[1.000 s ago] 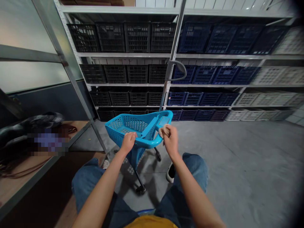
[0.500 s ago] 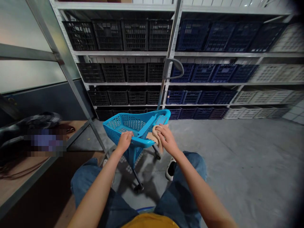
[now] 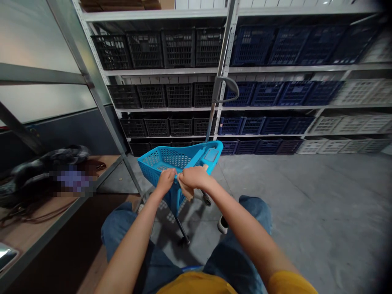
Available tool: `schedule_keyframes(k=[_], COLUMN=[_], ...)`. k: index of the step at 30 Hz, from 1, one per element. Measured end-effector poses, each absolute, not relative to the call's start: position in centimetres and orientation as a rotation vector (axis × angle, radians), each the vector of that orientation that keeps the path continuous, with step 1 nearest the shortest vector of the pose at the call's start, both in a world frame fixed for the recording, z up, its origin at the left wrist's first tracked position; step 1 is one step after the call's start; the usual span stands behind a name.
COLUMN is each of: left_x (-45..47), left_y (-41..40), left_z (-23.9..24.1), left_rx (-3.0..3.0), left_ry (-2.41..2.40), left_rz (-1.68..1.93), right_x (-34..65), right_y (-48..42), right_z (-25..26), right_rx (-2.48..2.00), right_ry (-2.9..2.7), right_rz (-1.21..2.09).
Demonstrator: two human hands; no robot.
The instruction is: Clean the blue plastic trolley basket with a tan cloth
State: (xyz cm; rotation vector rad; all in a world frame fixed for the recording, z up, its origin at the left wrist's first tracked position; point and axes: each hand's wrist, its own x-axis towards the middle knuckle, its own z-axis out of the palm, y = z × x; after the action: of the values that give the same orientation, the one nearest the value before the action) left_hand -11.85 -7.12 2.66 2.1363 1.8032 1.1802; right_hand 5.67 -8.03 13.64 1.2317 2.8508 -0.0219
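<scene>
A small blue plastic shopping cart [image 3: 150,163] with a perforated basket stands on the floor between my knees. My left hand [image 3: 166,181] is closed around the near rim of its basket. Close beside it, my right hand [image 3: 193,177] presses a beige cloth [image 3: 186,190] against the same rim. Part of the cloth hangs below the fingers, and the rest is hidden under the palm. A metal pole with a grey loop handle [image 3: 229,90] rises behind the cart.
Shelves ahead hold rows of black crates [image 3: 150,94], blue crates [image 3: 265,94] and white crates [image 3: 355,124]. At left, a metal-framed bench [image 3: 45,228] carries a dark patterned fabric, brown straps and a blurred-out item. Grey floor [image 3: 294,204] spreads to the right.
My right hand has moved left along the rim with the cloth, from the cart's right corner to beside my left hand. The left hand keeps its hold. The view has shifted slightly.
</scene>
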Motion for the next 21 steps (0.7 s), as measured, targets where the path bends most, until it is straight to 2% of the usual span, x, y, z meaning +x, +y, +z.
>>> schedule_keyframes(k=[3, 10, 15, 21], left_x=[-12.0, -12.0, -11.5, -11.2], left_y=[-7.2, -7.3, -7.2, -7.6], left_z=[2.7, 2.6, 2.7, 3.1], left_rx=[2.139, 2.14, 2.124, 2.126], left_ry=[1.805, 1.791, 1.809, 1.831], left_rz=[1.169, 1.189, 1.183, 1.161], right_x=[7.3, 14.7, 17.8, 15.1], right_y=[-7.8, -8.5, -5.2, -4.5], right_z=[14.3, 11.6, 9.7, 12.6], right_rx=[1.151, 0.49, 0.662, 0.846], right_ry=[2.955, 3.55, 3.708, 3.448], right_rz=[-0.037, -0.108, -0.033, 0.057])
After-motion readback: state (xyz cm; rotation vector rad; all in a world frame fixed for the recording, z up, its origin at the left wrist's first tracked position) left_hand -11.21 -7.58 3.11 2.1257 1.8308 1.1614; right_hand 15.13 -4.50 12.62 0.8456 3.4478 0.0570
